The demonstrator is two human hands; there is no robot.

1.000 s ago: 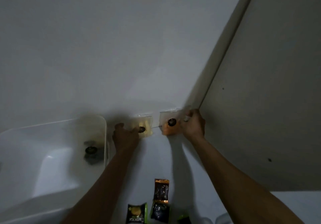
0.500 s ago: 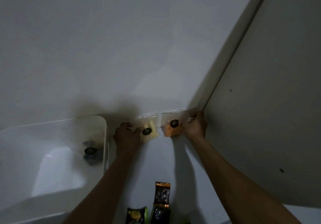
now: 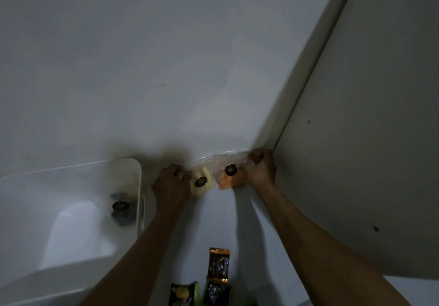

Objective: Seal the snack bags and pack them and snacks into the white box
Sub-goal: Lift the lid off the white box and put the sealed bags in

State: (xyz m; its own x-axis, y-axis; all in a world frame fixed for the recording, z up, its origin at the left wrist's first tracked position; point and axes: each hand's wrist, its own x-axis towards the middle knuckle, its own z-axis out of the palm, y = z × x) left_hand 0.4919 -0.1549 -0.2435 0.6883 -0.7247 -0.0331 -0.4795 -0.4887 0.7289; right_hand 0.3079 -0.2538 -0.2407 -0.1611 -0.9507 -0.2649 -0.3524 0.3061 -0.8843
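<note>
Head view showed one dark bag (image 3: pixel 120 207) already in the white box (image 3: pixel 71 210); left hand (image 3: pixel 171 185) and right hand (image 3: pixel 261 170) pinched two clear bags (image 3: pixel 215 175) at the surface's far edge; three packets (image 3: pixel 218 261) waited at the near edge.

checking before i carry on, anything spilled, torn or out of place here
Nothing stands out. Both hands, left and right, grip clear snack bags, yellow and orange; one bag lies in the white box.

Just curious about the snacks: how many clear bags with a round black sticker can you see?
3. One with dark contents lies inside the white box; a yellow-filled one is at the left hand; an orange-filled one is at the right hand. Others may be out of view.
</note>
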